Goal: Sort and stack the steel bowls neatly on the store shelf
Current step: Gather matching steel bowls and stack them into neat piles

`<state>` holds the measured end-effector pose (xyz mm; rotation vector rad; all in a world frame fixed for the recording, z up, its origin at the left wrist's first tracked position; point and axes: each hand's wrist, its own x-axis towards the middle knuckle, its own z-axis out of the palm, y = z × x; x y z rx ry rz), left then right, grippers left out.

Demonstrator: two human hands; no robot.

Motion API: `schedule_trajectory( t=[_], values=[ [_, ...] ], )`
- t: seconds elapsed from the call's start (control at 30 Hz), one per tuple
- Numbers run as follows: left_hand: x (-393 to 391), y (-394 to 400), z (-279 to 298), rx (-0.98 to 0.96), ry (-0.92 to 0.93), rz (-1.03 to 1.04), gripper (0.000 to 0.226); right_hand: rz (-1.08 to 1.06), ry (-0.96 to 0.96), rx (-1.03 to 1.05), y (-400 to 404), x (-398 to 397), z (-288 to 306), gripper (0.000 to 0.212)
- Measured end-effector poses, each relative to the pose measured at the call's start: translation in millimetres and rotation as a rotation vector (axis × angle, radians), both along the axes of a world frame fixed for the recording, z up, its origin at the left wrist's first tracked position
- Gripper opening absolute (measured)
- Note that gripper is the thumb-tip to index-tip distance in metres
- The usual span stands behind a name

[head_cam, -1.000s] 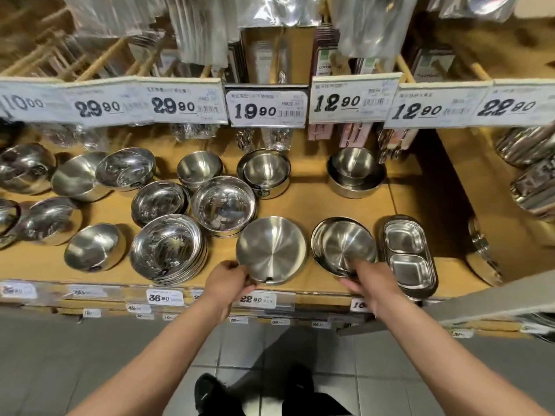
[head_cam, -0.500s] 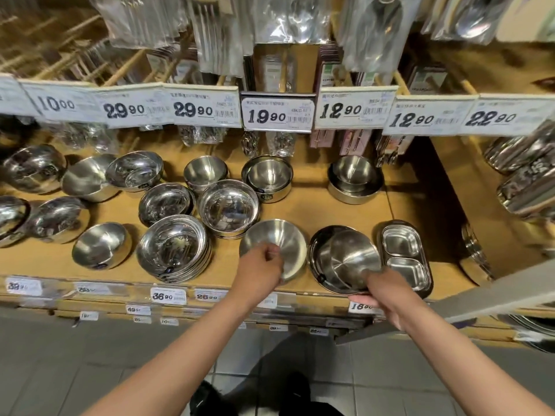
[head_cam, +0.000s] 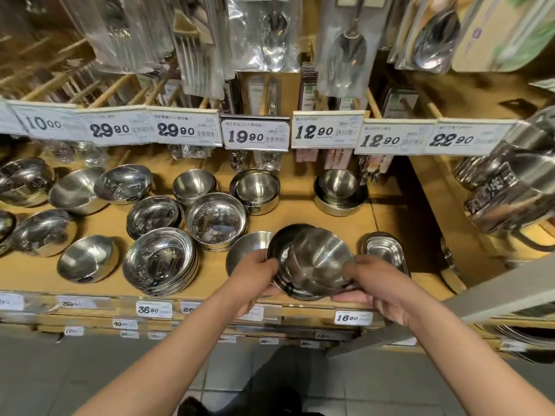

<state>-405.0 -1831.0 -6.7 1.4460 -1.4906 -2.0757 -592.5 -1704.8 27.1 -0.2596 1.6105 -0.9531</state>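
Note:
Many steel bowls stand on the wooden shelf [head_cam: 300,211]. At the front middle my right hand [head_cam: 380,285] grips a tilted steel bowl [head_cam: 315,259] by its right rim. This bowl leans inside a dark-rimmed stack of shallow bowls [head_cam: 277,250]. My left hand [head_cam: 255,276] clasps the left edge of that stack, thumb on the rim and fingers beneath. A plain bowl [head_cam: 244,250] sits just behind my left hand, partly hidden. Left of it are a big stack of wide bowls [head_cam: 160,261] and a deeper stacked bowl [head_cam: 216,220].
A two-part steel tray [head_cam: 386,252] lies right of my right hand. More bowls [head_cam: 256,190] and nested bowls [head_cam: 341,190] stand at the back. Price tags [head_cam: 255,135] hang above, with packed spoons [head_cam: 345,49] over them. Steel pots [head_cam: 510,187] sit at the right.
My left hand has left the plain bowl and moved right onto the stack's edge. The right hand has tipped its bowl up further. The camera has moved closer.

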Motion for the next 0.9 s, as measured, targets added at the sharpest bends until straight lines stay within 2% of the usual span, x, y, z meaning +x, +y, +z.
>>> schedule_trajectory(
  t=[0.2,0.4,0.5,0.67,0.83,0.9],
  values=[
    [49.5,-19.8,13.0,-0.043,-0.038,0.141,0.018,-0.217,-0.06,-0.125,0.1,-21.8,-0.4,0.022],
    [105.7,-29.6,18.8,0.0,0.009,0.315,0.021,-0.331,-0.055,-0.118,-0.9,-4.4,-36.4,0.046],
    [127.0,-31.6,22.6,0.006,0.021,0.408,0.023,-0.387,-0.051,-0.094,-2.2,10.3,-54.5,0.047],
    [151.8,-32.7,27.7,0.008,0.016,0.506,0.028,-0.411,-0.023,-0.077,-4.5,19.1,-74.0,0.037],
    [164.5,-24.4,32.3,-0.015,0.036,0.552,0.024,-0.42,0.015,-0.036,-4.3,22.4,-80.4,0.042],
    [168.5,-23.1,33.6,-0.011,0.048,0.563,0.025,-0.426,0.034,-0.024,-3.3,22.5,-84.9,0.037]
  ],
)
